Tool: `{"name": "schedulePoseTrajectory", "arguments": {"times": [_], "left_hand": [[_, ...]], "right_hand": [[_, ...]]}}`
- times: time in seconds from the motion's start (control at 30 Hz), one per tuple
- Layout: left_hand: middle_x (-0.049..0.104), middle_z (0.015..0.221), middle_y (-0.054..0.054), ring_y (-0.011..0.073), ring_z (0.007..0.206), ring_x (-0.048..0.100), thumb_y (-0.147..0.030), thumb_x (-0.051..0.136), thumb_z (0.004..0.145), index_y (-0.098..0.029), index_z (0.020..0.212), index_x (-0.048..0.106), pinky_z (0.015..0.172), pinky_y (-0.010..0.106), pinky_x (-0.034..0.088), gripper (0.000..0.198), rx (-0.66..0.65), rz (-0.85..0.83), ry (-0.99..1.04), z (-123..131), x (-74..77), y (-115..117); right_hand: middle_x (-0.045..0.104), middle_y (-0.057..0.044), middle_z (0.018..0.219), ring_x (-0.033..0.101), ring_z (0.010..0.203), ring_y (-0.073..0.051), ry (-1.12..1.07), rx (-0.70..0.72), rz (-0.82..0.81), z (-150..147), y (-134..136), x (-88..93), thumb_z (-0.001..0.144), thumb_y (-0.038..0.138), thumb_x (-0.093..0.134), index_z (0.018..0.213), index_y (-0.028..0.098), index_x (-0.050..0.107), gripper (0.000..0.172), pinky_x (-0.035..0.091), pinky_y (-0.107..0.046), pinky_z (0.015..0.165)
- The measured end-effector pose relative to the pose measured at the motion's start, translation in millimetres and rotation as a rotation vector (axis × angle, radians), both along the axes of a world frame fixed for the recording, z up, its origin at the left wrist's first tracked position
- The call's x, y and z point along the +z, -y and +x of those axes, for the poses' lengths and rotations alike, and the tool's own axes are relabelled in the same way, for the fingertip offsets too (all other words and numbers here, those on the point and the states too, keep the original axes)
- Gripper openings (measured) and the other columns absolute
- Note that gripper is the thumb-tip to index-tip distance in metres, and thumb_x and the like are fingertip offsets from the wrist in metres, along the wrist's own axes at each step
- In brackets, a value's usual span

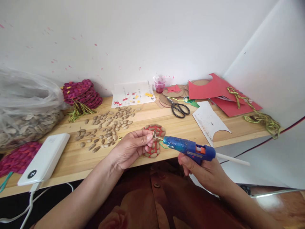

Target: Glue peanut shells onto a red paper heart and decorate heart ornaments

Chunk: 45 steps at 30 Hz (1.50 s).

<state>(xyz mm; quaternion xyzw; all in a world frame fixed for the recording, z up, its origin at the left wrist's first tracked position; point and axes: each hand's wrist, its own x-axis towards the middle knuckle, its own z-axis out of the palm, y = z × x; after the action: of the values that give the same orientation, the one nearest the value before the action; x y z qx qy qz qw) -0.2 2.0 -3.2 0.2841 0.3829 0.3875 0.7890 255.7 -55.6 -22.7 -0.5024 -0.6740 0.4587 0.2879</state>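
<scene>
My left hand (132,148) pinches a small nut shell (154,134) between thumb and fingertips, just above a round red disc (154,140) partly covered with glued shells. My right hand (206,173) grips a blue hot glue gun (190,149). Its nozzle points left and touches the shell. A white glue stick (232,159) pokes out of the gun's back. The disc lies near the front edge of the wooden table (166,119).
Loose shells (107,127) are scattered left of the disc. A plastic bag of shells (26,111) and a white power bank (44,159) sit far left. Finished purple discs (82,92), black scissors (179,108), red paper (214,89), a pink cup (159,85) and green-yellow cord (262,119) lie behind.
</scene>
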Motion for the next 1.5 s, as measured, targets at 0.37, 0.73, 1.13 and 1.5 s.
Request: {"name": "schedulePoseTrajectory", "arguments": {"times": [0.37,0.73,1.13,1.5], "left_hand": [[0.06,0.064,0.002,0.0086,0.057,0.052,-0.031,0.092,0.071,-0.011,0.07,0.068,0.058,0.022,0.046,0.031,-0.015,0.017,-0.003,0.2,0.6,-1.2],[0.061,0.064,0.002,0.0081,0.058,0.05,-0.033,0.093,0.069,-0.011,0.07,0.071,0.058,0.021,0.044,0.031,0.035,0.078,-0.077,-2.6,2.3,-7.1],[0.072,0.081,0.005,0.0177,0.074,0.061,-0.019,0.083,0.075,-0.02,0.072,0.08,0.07,0.028,0.045,0.004,0.183,0.695,-0.95,-2.5,-3.2,-17.8],[0.069,0.095,0.005,0.0177,0.081,0.066,-0.012,0.067,0.086,-0.016,0.081,0.077,0.077,0.031,0.053,0.012,-0.001,1.048,-1.486,13.2,-14.4,-28.4]], "right_hand": [[0.065,-0.001,0.065,0.062,0.061,-0.017,-0.006,-0.007,-0.037,1.4,-1.6,-0.9,0.101,0.053,0.052,0.084,0.023,0.068,0.038,0.048,-0.032,0.059],[0.064,0.0,0.065,0.06,0.058,-0.014,-0.183,-0.004,-0.147,-0.7,-6.9,1.4,0.1,0.056,0.054,0.092,0.019,0.068,0.041,0.048,-0.029,0.059],[0.064,0.0,0.065,0.057,0.058,-0.014,-0.219,-0.276,-0.089,0.6,-29.7,1.4,0.092,0.05,0.067,0.082,0.019,0.063,0.033,0.048,-0.029,0.057],[0.076,-0.009,0.103,0.07,0.096,-0.025,-0.265,-0.188,-0.081,-9.5,-49.4,-11.8,0.094,0.049,0.065,0.096,0.022,0.067,0.027,0.056,-0.041,0.091]]}}
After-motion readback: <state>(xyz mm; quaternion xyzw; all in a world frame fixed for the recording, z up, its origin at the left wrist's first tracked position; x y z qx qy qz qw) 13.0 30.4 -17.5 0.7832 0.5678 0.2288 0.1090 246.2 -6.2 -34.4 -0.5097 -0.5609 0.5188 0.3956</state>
